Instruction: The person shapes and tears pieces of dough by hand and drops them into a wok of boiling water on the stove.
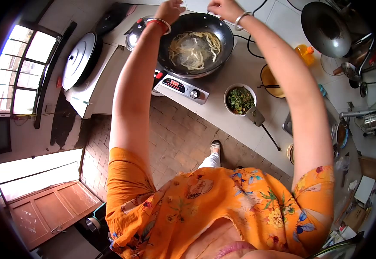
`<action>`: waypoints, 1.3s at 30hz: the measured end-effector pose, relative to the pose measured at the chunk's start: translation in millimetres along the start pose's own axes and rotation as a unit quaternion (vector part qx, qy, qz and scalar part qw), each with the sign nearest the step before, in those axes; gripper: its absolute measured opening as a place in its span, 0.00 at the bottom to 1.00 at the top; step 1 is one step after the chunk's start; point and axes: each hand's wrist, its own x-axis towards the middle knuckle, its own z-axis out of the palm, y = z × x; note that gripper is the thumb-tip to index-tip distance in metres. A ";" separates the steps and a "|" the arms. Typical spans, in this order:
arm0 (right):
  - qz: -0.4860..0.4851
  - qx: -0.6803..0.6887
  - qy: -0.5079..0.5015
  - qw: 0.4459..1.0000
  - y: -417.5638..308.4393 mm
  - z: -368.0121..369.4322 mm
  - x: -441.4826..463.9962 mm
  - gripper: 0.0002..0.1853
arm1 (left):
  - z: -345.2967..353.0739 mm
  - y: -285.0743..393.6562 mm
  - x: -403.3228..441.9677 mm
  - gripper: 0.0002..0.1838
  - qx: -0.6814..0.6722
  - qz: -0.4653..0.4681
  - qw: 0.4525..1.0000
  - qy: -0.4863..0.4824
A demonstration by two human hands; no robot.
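Note:
A black wok stands on a silver induction cooker with lit red digits. Pale strips of food lie in bubbling liquid inside it. My left hand is closed above the wok's far left rim, its fingers curled together. Across from it, my right hand is closed in a pinch at the far rim. Whatever either hand holds, if anything, I cannot make out. A silver bangle circles each wrist. Beside my left forearm is a metal lid or pot with a red knob.
On the counter are a white bowl of chopped greens, a yellow-toned bowl, an oil bottle and a dark-handled utensil. Another wok and ladles are at right. A large lidded pan stands left.

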 end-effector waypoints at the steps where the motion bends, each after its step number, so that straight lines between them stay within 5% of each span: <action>1: 0.013 0.027 -0.006 1.000 -2.4 -16.3 -9.8 0.13 | -5.9 4.4 1.5 0.16 0.001 -0.003 1.000 -0.001; 6: 0.058 0.160 0.006 0.985 -4.5 -109.9 -106.7 0.13 | -31.3 35.3 -2.5 0.17 -0.003 -0.016 0.999 -0.029; 11: 0.088 0.122 0.054 0.987 -24.5 -171.1 -256.5 0.13 | -47.3 89.7 -40.1 0.17 -0.067 -0.032 0.994 -0.076; 16: 0.183 0.196 0.230 0.935 -32.2 -168.6 -455.7 0.12 | -52.3 216.6 -140.8 0.17 -0.326 -0.078 0.938 -0.088; 18: 0.250 0.266 0.326 0.872 -21.3 -148.8 -546.2 0.11 | -45.4 249.5 -193.4 0.15 -0.317 -0.100 0.934 -0.128; 20: 0.312 0.429 0.424 0.734 -1.6 -108.0 -649.9 0.12 | -16.0 279.5 -248.9 0.14 -0.400 -0.034 0.903 -0.152; 21: 0.320 0.482 0.477 0.662 4.9 -81.2 -696.9 0.13 | -6.6 304.5 -267.9 0.15 -0.302 -0.044 0.926 -0.222; 23: 0.318 0.607 0.600 0.413 32.4 -25.1 -791.8 0.14 | 57.0 329.8 -327.0 0.14 -0.416 -0.154 0.866 -0.232; 25: 0.307 0.588 0.645 0.379 17.3 -6.1 -874.6 0.13 | 113.1 368.1 -371.4 0.10 -0.439 -0.283 0.802 -0.291; 27: 0.301 0.576 0.680 0.340 26.6 11.4 -936.0 0.13 | 165.5 431.2 -408.0 0.06 -0.427 -0.298 0.767 -0.374; 31: 0.338 0.537 0.683 0.361 51.3 -11.5 -1030.8 0.12 | 247.7 578.6 -435.9 0.06 -0.367 -0.103 0.795 -0.472; 34: 0.388 0.491 0.618 0.476 61.1 -37.7 -1077.6 0.12 | 305.5 677.3 -451.9 0.11 -0.334 -0.002 0.823 -0.459; 36: 0.437 0.451 0.560 0.540 68.7 -54.8 -1097.0 0.11 | 343.5 733.1 -469.3 0.16 -0.406 -0.030 0.778 -0.478; 39: 0.419 0.454 0.475 0.627 76.4 -81.3 -1137.9 0.11 | 397.6 796.5 -501.5 0.16 -0.430 0.073 0.723 -0.536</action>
